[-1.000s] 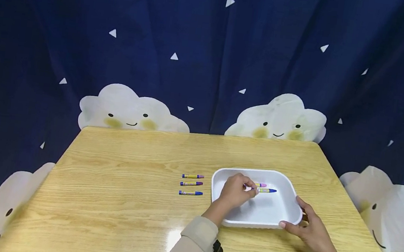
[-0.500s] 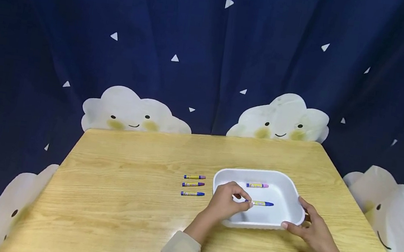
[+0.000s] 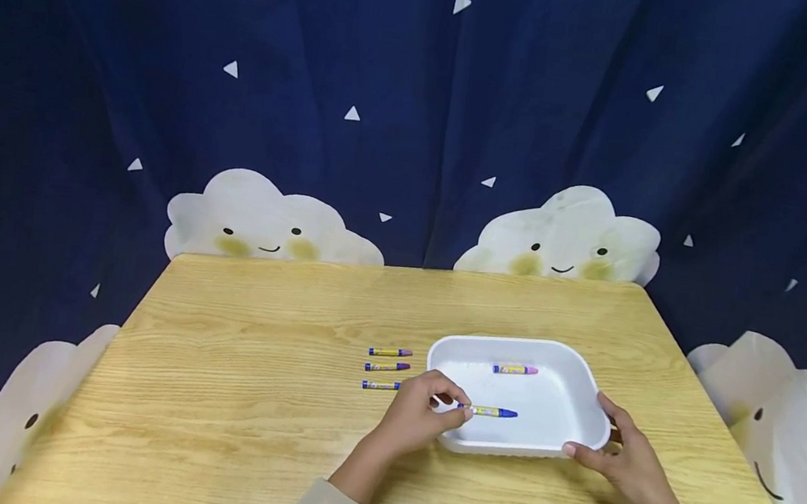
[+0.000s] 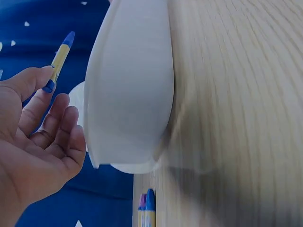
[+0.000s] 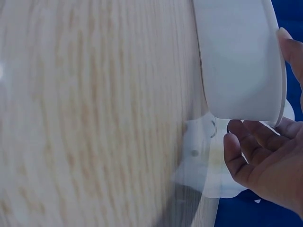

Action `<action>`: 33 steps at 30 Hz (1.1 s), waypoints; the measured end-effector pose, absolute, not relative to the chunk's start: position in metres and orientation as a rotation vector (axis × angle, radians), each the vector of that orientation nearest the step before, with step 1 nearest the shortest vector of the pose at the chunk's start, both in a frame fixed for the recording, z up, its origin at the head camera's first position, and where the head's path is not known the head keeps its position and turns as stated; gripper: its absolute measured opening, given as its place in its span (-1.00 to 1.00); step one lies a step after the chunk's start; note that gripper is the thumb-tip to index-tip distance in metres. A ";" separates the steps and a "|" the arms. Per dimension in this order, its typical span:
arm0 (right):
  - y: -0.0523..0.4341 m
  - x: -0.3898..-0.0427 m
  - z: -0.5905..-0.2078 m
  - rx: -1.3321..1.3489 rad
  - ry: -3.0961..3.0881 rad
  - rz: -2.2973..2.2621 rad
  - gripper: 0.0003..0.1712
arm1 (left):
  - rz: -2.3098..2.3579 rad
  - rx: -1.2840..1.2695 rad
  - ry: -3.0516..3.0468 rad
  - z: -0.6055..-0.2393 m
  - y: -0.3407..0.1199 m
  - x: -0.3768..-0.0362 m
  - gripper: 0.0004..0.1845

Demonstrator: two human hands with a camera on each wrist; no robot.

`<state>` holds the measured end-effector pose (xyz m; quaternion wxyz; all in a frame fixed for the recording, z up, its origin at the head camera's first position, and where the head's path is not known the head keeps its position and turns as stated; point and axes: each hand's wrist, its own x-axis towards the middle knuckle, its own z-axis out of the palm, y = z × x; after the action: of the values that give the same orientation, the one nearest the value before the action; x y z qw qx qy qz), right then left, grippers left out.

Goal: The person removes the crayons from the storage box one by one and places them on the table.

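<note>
Between thumb and index finger, my left hand (image 3: 417, 412) pinches a blue crayon (image 3: 491, 412) by its rear end, over the near left part of the white plastic tray (image 3: 559, 404). In the left wrist view the crayon (image 4: 60, 59) stands above the tray's rim with its blue tip pointing away from the fingers. A pink crayon (image 3: 514, 370) lies inside the tray toward the far wall. My right hand (image 3: 630, 465) holds the tray's near right corner. Its thumb is on the rim and the other fingers are around the outer side (image 5: 270, 151).
Left of the tray, three crayons lie in a column on the wooden table (image 3: 246, 367): a light purple one (image 3: 389, 353), a dark purple one (image 3: 387, 366) and a blue one (image 3: 378, 385), partly behind the left hand. A dark blue curtain (image 3: 410, 76) with clouds hangs behind.
My left hand has carried the blue crayon from beside the pink crayon toward the near side, then left toward the tray's near left corner. The right hand keeps its place on the tray.
</note>
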<state>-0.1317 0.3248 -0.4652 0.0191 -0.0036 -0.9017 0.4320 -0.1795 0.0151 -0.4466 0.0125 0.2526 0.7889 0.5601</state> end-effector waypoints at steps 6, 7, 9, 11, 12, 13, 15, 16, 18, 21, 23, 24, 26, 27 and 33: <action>0.324 -0.130 -0.470 -0.018 -2.808 1.358 0.15 | 1.727 0.737 2.467 -0.451 -0.004 -0.174 -0.96; 0.324 -0.129 -0.470 -0.020 -2.810 1.358 0.15 | 1.723 0.725 2.469 -0.452 -0.008 -0.173 -0.96; 0.323 -0.129 -0.470 -0.020 -2.812 1.341 0.15 | 1.722 0.701 2.476 -0.454 -0.015 -0.172 -0.95; 0.323 -0.129 -0.468 -0.017 -2.811 1.329 0.14 | 1.738 0.680 2.479 -0.456 -0.022 -0.170 -0.94; 0.323 -0.129 -0.468 -0.013 -2.810 1.324 0.14 | 1.744 0.668 2.484 -0.457 -0.025 -0.170 -0.93; 0.324 -0.130 -0.467 -0.010 -2.809 1.321 0.14 | 1.750 0.656 2.491 -0.457 -0.028 -0.169 -0.93; 0.324 -0.131 -0.467 -0.002 -2.805 1.323 0.14 | 1.769 0.638 2.504 -0.459 -0.035 -0.168 -0.93; 0.324 -0.131 -0.466 0.002 -2.802 1.323 0.14 | 1.774 0.627 2.512 -0.459 -0.038 -0.168 -0.93; 0.324 -0.132 -0.466 0.008 -2.796 1.331 0.13 | 1.779 0.594 2.516 -0.460 -0.045 -0.168 -0.94; 0.324 -0.132 -0.467 0.006 -2.795 1.346 0.14 | 1.793 0.540 2.511 -0.461 -0.055 -0.167 -0.94; 0.324 -0.132 -0.467 0.001 -2.799 1.353 0.14 | 1.794 0.501 2.495 -0.463 -0.062 -0.166 -0.93; 0.324 -0.132 -0.467 -0.002 -2.800 1.355 0.14 | 1.790 0.487 2.496 -0.464 -0.066 -0.167 -0.92; 0.324 -0.132 -0.467 -0.005 -2.802 1.358 0.14 | 1.779 0.468 2.499 -0.465 -0.072 -0.167 -0.91; 0.324 -0.132 -0.466 -0.005 -2.801 1.358 0.14 | 1.765 0.461 2.506 -0.466 -0.075 -0.167 -0.91; 0.325 -0.132 -0.467 0.008 -2.784 1.367 0.13 | 1.723 0.398 2.531 -0.466 -0.087 -0.166 -0.92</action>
<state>-0.1320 0.3248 -0.4671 0.0202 0.0025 -0.8975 0.4406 -0.1660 -0.0869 -0.4655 0.0268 0.1288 0.8194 0.5579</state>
